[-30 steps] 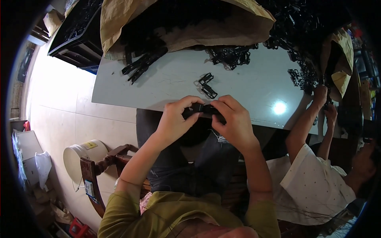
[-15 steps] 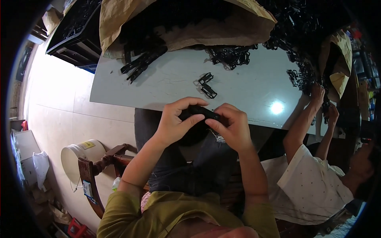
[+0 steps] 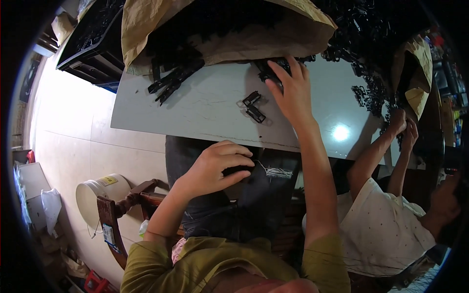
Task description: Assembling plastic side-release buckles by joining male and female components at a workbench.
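Observation:
My left hand [image 3: 212, 167] is above my lap, just short of the table's front edge. Its thumb and fingers curl around a dark plastic part [image 3: 235, 169], mostly hidden by the fingers and hard to tell from my dark trousers. My right hand [image 3: 291, 90] reaches far over the table to a pile of small black plastic frames [image 3: 264, 72] by the paper bag. Thumb and fingers are apart there, fingertips at the pile, and nothing shows held. Between me and the pile lie two loose black frames [image 3: 254, 106], end to end at an angle.
A large brown paper bag [image 3: 303, 41] opens toward me on the white table [image 3: 205, 107]. Long black strips [image 3: 177, 80] lie at its left. A black crate [image 3: 93, 58] stands far left, a white bucket [image 3: 100, 198] below. At right, a co-worker's hands [image 3: 403, 126] handle black parts.
My right hand has let go of the dark part both hands held and moved forward to the pile. My left hand stays near the table edge, slightly lower.

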### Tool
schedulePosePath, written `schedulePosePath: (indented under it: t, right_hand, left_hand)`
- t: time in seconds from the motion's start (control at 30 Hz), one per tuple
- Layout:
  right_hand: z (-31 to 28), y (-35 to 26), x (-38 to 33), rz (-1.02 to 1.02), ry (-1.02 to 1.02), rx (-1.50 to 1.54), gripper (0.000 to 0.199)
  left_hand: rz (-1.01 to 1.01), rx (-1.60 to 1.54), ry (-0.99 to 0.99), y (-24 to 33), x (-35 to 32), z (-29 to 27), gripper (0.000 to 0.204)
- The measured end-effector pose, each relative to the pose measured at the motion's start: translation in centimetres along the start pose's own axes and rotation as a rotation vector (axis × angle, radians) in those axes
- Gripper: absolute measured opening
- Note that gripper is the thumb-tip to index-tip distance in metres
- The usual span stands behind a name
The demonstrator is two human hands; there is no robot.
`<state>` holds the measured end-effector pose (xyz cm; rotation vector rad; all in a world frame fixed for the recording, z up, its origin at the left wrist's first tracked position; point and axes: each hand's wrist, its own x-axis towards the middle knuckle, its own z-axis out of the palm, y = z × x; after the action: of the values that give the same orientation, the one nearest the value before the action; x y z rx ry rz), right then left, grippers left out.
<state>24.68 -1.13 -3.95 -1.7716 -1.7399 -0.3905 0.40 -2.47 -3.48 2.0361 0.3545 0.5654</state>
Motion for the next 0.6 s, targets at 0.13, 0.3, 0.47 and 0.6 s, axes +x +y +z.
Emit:
schedulePosePath:
  t: [0.13, 0.3, 0.47, 0.6]
  right_hand:
    - [0.4, 1.1, -2.2, 0.034, -0.126, 0.015, 0.034]
    - [-2.6, 2.4, -4.0, 0.058, -0.128, 0.070, 0.028]
    - [-4.6, 1.7, -3.4, 0.135, 0.064, 0.035, 0.021]
    - [-6.3, -1.5, -6.0, 0.282, -0.128, 0.106, 0.015]
  left_hand:
    - [-0.055, 0.100, 0.039, -0.2, -1.0, -0.9, 0.020]
    - [-0.053, 0.083, 0.057, -1.2, -0.9, -1.0, 0.015]
    - [0.020, 0.125, 0.078, -0.8, 1.2, -0.6, 0.015]
    - [0.097, 0.266, 0.144, -1.4, 2.6, -0.1, 0.016]
